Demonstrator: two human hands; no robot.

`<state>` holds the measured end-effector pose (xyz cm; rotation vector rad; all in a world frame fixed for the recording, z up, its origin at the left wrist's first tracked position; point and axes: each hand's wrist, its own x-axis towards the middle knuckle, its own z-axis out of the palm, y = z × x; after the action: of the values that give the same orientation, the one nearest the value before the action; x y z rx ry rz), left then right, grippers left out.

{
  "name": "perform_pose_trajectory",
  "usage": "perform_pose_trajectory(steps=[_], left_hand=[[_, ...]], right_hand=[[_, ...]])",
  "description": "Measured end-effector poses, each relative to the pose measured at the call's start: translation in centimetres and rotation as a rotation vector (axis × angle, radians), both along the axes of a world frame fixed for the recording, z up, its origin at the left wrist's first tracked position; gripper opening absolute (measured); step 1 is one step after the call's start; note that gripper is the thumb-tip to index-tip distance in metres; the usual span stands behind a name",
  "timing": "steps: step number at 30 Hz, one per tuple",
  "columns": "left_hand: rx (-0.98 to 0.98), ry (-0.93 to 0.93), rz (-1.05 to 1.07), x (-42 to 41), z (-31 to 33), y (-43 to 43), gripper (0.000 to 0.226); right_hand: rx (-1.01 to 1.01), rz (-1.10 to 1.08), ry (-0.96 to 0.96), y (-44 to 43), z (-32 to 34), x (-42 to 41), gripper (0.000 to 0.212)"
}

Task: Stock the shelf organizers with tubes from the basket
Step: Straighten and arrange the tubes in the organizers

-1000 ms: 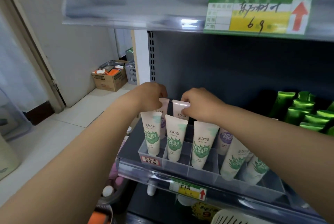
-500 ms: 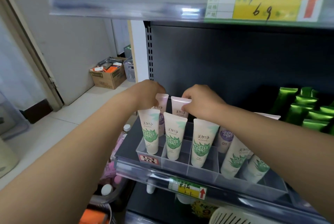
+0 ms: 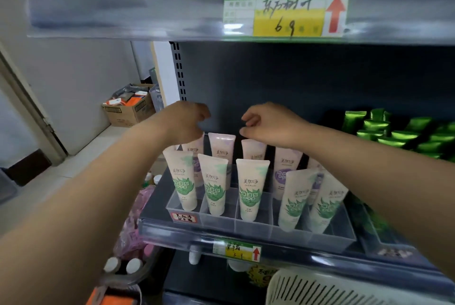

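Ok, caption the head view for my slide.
Left hand and right hand hover empty above the back-row tubes in the clear shelf organizer.

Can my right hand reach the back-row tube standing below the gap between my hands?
Probably yes: the right hand hangs empty just above and right of that tube, with nothing between them.

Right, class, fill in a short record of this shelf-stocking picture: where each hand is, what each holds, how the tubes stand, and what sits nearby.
Left hand: above the back row, fingers loosely curled, holding nothing
Right hand: above the back row, fingers loosely curled, holding nothing
Front row: green-label tubes standing in the clear organizer
Back row: purple-label tubes, standing
Right of organizer: green packets
Below shelf: white basket
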<state>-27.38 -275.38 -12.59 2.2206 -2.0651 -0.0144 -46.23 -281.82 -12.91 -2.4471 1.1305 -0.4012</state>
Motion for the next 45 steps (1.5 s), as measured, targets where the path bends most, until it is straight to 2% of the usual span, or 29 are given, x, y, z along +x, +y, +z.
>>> perform_pose_trajectory(steps=[5,9,14,19,26,33,38,42,45], left_hand=[[-0.076,0.008,-0.139,-4.4,1.0,-1.3,0.037],[0.028,0.028,-0.226,-7.6,0.5,-2.1,0.036],[0.149,-0.086,-0.246,-8.9,-0.9,-2.7,0.031],[0.142,-0.138,-0.218,-8.8,-1.6,-2.8,0.032],[0.115,-0.152,-0.226,-9.0,-1.6,-3.0,0.031],[0.093,-0.174,-0.208,-9.0,-1.8,-2.8,0.033],[0.101,-0.157,-0.190,-9.0,-1.3,-2.5,0.037],[0.034,-0.125,-0.195,-9.1,0.0,-1.4,0.042],[-0.042,-0.118,-0.237,-9.5,0.8,0.1,0.040]], right_hand=[[0.025,0.000,0.124,-0.5,0.7,-4.1,0.052],[0.046,-0.005,0.250,-0.6,0.4,-6.5,0.056],[-0.063,-0.014,0.310,-0.7,-0.5,-7.9,0.034],[-0.105,-0.037,0.255,-0.7,-1.3,-8.1,0.017],[-0.110,-0.103,0.161,-0.8,-1.9,-8.2,0.019],[-0.091,-0.078,0.170,-0.9,-2.1,-8.2,0.020],[-0.107,-0.041,0.102,-0.4,-1.1,-8.5,0.042],[-0.165,-0.004,-0.029,0.7,0.1,-9.0,0.036],[-0.187,0.029,-0.045,2.1,0.8,-9.3,0.027]])
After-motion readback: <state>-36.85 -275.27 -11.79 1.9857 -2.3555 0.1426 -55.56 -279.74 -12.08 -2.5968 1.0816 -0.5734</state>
